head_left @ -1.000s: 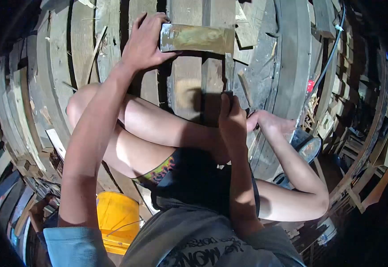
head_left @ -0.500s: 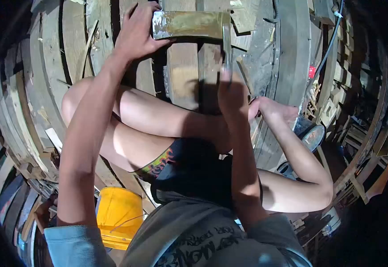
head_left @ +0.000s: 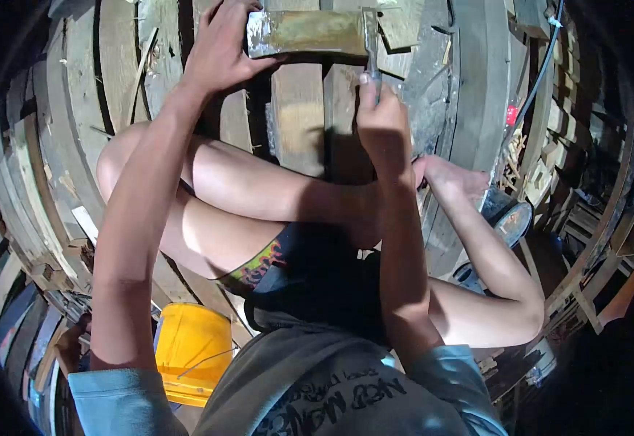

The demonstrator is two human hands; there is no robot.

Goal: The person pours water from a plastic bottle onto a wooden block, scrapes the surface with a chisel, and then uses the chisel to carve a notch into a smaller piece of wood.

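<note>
A worn, rectangular block (head_left: pixel 306 33) with a dull yellow-brown face lies across the wooden slats at the top of the view. My left hand (head_left: pixel 224 47) grips its left end, thumb along the lower edge. Wrapped round the handle of a narrow tool is my right hand (head_left: pixel 382 112), its thumb along the handle. The tool's metal part (head_left: pixel 370 43) reaches up to the block's right end and seems to touch it. The underside of the block is hidden.
A yellow bucket (head_left: pixel 195 349) stands at the lower left beside my body. My bare legs are folded over the slats (head_left: pixel 299 109). Wood offcuts (head_left: pixel 400 25) lie beyond the block. On the right are a round container (head_left: pixel 513 221), a blue cord (head_left: pixel 538 80) and scrap wood.
My right hand has moved up a little with the tool, which looks sharper now. The block and my left hand have shifted slightly up and left.
</note>
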